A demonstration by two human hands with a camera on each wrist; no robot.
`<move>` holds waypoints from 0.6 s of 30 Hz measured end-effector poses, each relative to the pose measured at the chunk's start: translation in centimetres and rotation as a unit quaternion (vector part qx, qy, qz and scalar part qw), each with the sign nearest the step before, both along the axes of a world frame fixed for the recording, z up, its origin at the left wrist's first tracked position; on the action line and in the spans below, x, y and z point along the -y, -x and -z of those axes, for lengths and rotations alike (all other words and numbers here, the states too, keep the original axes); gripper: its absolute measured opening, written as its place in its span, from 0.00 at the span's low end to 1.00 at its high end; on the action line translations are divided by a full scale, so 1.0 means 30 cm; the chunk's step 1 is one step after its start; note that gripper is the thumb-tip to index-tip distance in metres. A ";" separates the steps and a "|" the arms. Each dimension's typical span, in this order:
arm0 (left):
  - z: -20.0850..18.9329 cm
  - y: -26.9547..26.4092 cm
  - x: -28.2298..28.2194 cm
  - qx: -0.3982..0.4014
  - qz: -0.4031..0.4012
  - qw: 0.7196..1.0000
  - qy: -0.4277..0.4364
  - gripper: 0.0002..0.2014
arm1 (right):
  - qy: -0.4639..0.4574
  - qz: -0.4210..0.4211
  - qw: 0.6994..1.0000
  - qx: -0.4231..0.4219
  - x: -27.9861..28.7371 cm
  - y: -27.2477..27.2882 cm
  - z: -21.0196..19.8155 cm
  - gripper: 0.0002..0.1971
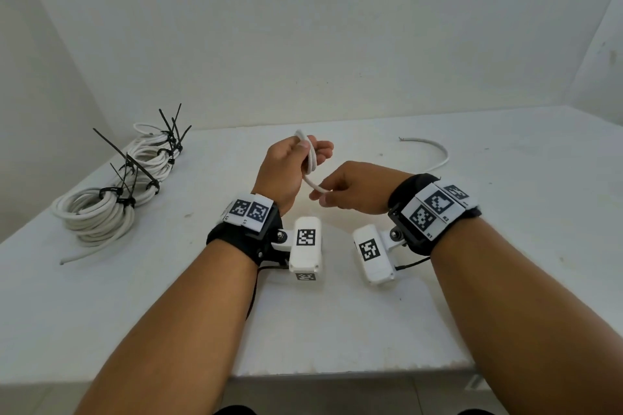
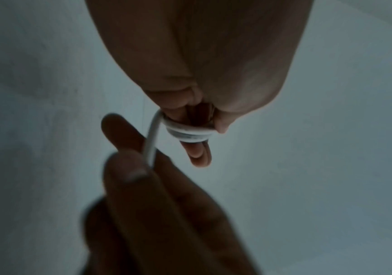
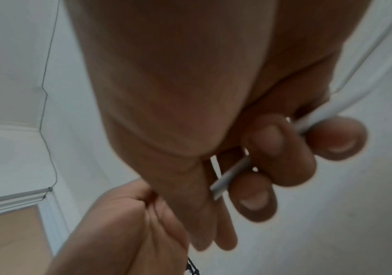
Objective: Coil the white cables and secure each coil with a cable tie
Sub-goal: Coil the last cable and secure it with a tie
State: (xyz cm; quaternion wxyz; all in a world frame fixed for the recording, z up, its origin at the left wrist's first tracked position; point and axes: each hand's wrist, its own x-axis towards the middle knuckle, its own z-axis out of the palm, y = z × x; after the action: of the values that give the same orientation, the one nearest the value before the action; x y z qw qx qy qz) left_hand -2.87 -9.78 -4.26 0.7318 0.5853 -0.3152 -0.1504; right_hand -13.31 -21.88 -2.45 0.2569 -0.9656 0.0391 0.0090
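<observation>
Left hand (image 1: 290, 168) raised above the white table (image 1: 337, 323), fingers and thumb curled round a small coil of thin white cable (image 1: 310, 158). Right hand (image 1: 350, 188) just beside it, thumb and fingertips pinching the same cable's run below the coil; the cable's loose tail (image 1: 435, 152) curves over the table behind the right hand. Far left of the hands, on the table, a pile of finished white cable coils (image 1: 111, 199), each bound with black plastic cable ties (image 1: 135, 168), tails sticking up.
</observation>
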 end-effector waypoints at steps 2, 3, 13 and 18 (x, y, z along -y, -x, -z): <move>0.004 -0.014 -0.014 0.070 -0.025 0.994 -0.083 0.14 | 0.016 0.006 0.999 0.047 0.002 0.002 -0.004 0.11; 0.004 -0.016 -0.022 0.081 -0.022 0.990 -0.116 0.14 | 0.014 0.018 0.997 0.077 0.007 0.002 -0.007 0.09; -0.028 0.019 -0.045 0.066 0.079 0.967 -0.234 0.21 | -0.112 0.075 0.959 0.249 0.069 0.006 -0.013 0.09; -0.030 0.030 -0.051 -0.037 0.159 0.979 -0.119 0.25 | -0.169 0.098 0.927 0.319 0.095 0.008 -0.007 0.08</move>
State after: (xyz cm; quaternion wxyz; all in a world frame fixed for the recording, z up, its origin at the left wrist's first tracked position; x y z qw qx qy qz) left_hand -3.76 -8.26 -3.38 0.6346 0.6044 -0.3569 -0.3234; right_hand -13.56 -24.73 -2.23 0.4152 -0.8508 0.0477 -0.3185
